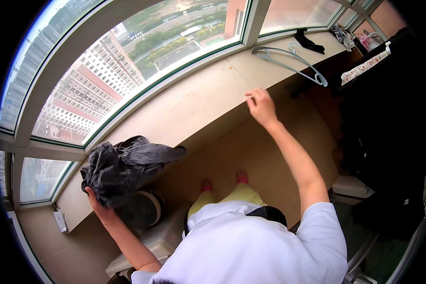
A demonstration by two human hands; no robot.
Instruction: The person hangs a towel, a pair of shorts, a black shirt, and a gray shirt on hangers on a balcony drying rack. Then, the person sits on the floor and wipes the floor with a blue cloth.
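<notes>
A crumpled dark grey garment [122,165] lies bunched at the left end of the window sill [198,103], part of it hanging past the front edge. My left hand [101,206] grips its lower left side; the fingertips are partly hidden by the cloth. Beyond the sill's front edge my right hand [261,106] is raised with bent fingers and nothing visible in it. Farther right, a light blue-grey plastic hanger [291,64] rests on the sill, its end past the edge. A small black cloth item [309,42] lies behind the hanger.
Windows run behind the sill. A round bin or bucket [156,207] stands below the garment, near a pale plastic lid or appliance [159,248]. Dark clothes [383,142] fill the right side, beside a floral cloth [365,67]. A white box-like object [353,186] is low at right.
</notes>
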